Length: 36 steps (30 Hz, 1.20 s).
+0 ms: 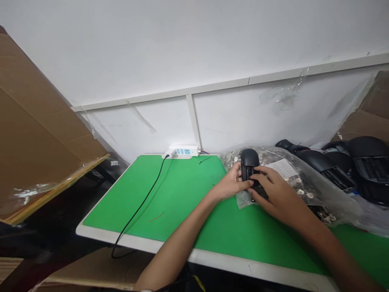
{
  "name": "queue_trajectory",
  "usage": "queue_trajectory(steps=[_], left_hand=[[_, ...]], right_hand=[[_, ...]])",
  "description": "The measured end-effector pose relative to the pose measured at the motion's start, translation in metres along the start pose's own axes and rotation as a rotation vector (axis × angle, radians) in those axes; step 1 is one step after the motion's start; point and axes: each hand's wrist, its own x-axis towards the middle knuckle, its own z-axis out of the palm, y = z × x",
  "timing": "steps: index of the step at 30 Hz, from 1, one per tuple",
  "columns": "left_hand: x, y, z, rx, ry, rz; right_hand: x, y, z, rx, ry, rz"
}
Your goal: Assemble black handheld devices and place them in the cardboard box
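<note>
A black plastic housing with a rounded top [249, 157] and an open slotted recess, like a battery compartment, is held up over the table's right half. My left hand [233, 183] is closed round its left side, thumb across the lower front. My right hand [272, 188] grips it from the right, fingertips at the recess and lower edge. The lower end is partly hidden by my fingers. Just behind and beside it lies a clear plastic bag [299, 178] full of small metallic and white parts, with a white label [284, 168].
Several similar black housings [369, 162] lie heaped at the right. A white power strip [185, 151] sits at the green table's [127, 194] back edge, its black cable [148, 194] crossing the table and hanging over the front. Large cardboard [39, 121] stands on the left.
</note>
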Motion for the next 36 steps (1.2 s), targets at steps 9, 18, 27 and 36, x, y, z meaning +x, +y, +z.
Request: queue_trajectory(steps=[9,18,27,36], left_hand=[[0.0001,0.0005,0.0005,-0.003,-0.01,-0.002],[0.0,0.001,0.0005,-0.021,0.001,-0.005],[0.0,0.0019,-0.0002,-0.031,0.002,-0.014],[-0.0009,0.0066,-0.0008,0.002,-0.016,-0.018]], right_hand=[[0.0001,0.0001,0.0006,-0.009,-0.004,-0.023],[0.0,0.0008,0.0008,-0.011,-0.016,-0.015],[0.0015,0.0056,-0.0022,-0.008,0.003,-0.097],[0.0043,0.0069,-0.0058,0.002,0.04,-0.17]])
